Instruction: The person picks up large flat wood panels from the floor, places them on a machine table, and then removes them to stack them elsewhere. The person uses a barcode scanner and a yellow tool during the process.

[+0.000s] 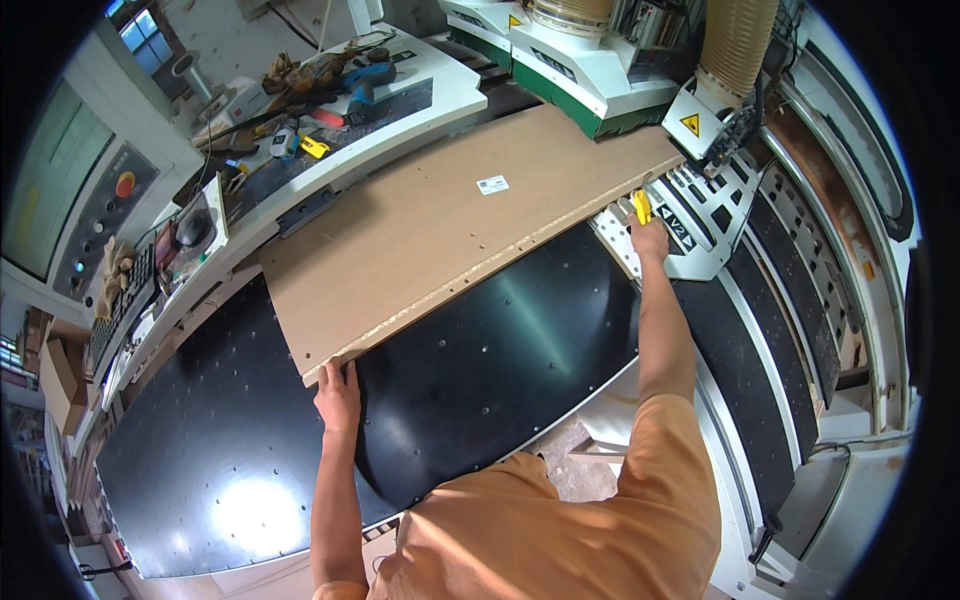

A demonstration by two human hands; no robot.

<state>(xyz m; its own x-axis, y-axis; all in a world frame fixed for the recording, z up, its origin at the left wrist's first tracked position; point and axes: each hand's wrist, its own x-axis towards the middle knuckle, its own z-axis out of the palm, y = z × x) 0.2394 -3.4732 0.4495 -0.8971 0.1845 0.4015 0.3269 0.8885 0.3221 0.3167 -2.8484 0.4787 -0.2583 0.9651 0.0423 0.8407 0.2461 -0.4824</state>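
A long brown wood-based panel (400, 245) lies across the black machine table in front of me, with a small white label (493, 185) on its upper face. Its near edge shows a pale, rough core and a few drilled holes. My left hand (338, 402) grips the near left corner, fingertips at the edge. By the right end of the panel, my right hand (650, 238) is closed around a yellow hand tool (642, 206), whose exact kind I cannot make out. Its tip is close to the panel's edge, beside a white perforated machine plate (700, 215).
The black table (440, 370) is dotted with small holes. Beyond the panel stand white-and-green machine heads (590, 85) and a ribbed hose (738, 45). A cluttered bench (340, 115) holds tools at far left, near a control panel with a red button (125, 184).
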